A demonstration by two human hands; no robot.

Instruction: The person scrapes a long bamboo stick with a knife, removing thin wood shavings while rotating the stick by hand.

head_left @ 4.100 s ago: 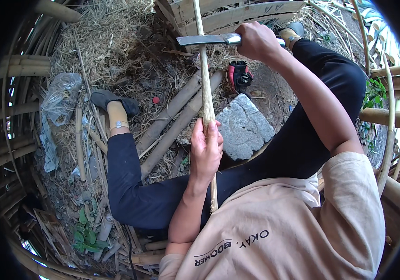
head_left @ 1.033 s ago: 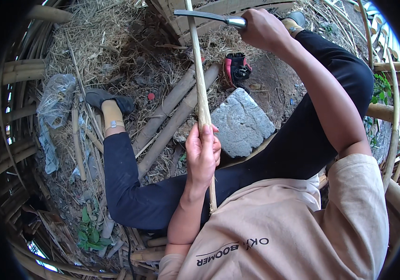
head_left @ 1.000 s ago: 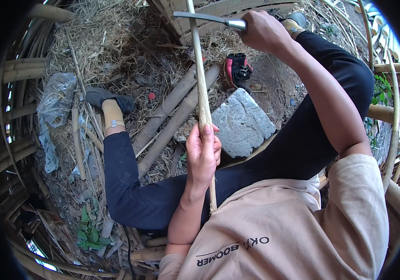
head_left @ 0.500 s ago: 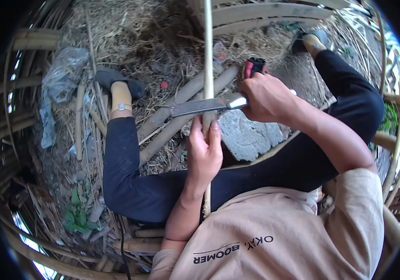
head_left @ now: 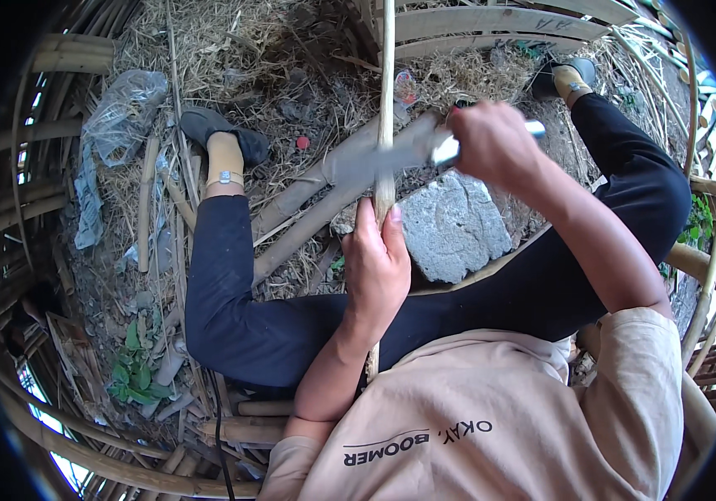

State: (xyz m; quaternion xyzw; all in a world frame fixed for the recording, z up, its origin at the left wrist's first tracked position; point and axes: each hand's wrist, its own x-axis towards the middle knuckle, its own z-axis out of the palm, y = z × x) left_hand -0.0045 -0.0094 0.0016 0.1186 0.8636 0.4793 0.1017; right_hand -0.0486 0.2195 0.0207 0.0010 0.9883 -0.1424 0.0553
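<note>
A long pale wooden stick (head_left: 385, 92) stretches from the far edge down to my lap. My left hand (head_left: 377, 271) is closed around it, thumb on the right side and fingers on the left. In my right hand (head_left: 500, 146) is the handle of a large knife (head_left: 375, 163), a metal end showing past the fist. Its blade, smeared by motion, lies across the stick just beyond my left fingertips. Whether the edge touches the wood is not clear. Something red and dark shows partly behind my right knuckles; I cannot make out what it is.
A rough grey stone block (head_left: 456, 225) sits between my legs, right of the stick. Thick poles (head_left: 300, 238) lie slanted on the straw-strewn ground. A crumpled plastic bag (head_left: 124, 117) is at the far left, and a green plant (head_left: 135, 371) grows nearer. Bamboo fencing (head_left: 74, 54) surrounds me.
The knife has moved farther away along the stick, its blade now blurred. My right hand has risen away from me and turned. My left hand keeps its hold on the stick.
</note>
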